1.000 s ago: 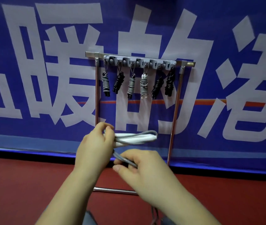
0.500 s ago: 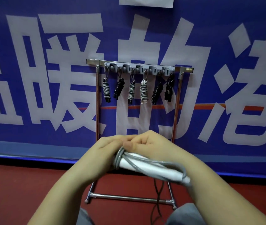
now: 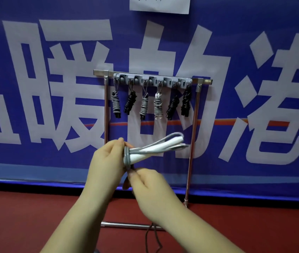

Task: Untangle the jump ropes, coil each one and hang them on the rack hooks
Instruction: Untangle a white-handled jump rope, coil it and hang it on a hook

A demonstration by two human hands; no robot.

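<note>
Nearest the camera, two bare forearms reach forward over the red floor (image 3: 26, 221). The right hand (image 3: 150, 187) sits low, its fingers curled in a narrow grip that pinches the grey cord (image 3: 126, 157) just under the bundle; more of that cord trails down past the wrist to the floor, where it lies in loose bends. Above and touching it, the left hand (image 3: 108, 159) grips the near end of the rope (image 3: 156, 148), thumb and fingers closed round the white handles. A few turns of cord are wrapped round that end beside the left fingertips. The handles point up and to the right, with a cord loop lying along them and curving over their far tip.

Behind the hands stands the rack (image 3: 192, 143), a metal frame with two uprights, a foot bar on the floor and a top rail. A grey hook strip (image 3: 152, 81) is fixed to that rail. Six coiled ropes (image 3: 157, 106) hang from it side by side, some grey-and-white, some black, each apart from the next. Farthest back, a blue banner (image 3: 35, 88) with large pale characters covers the wall, and a white sheet (image 3: 159, 5) is stuck near its top.
</note>
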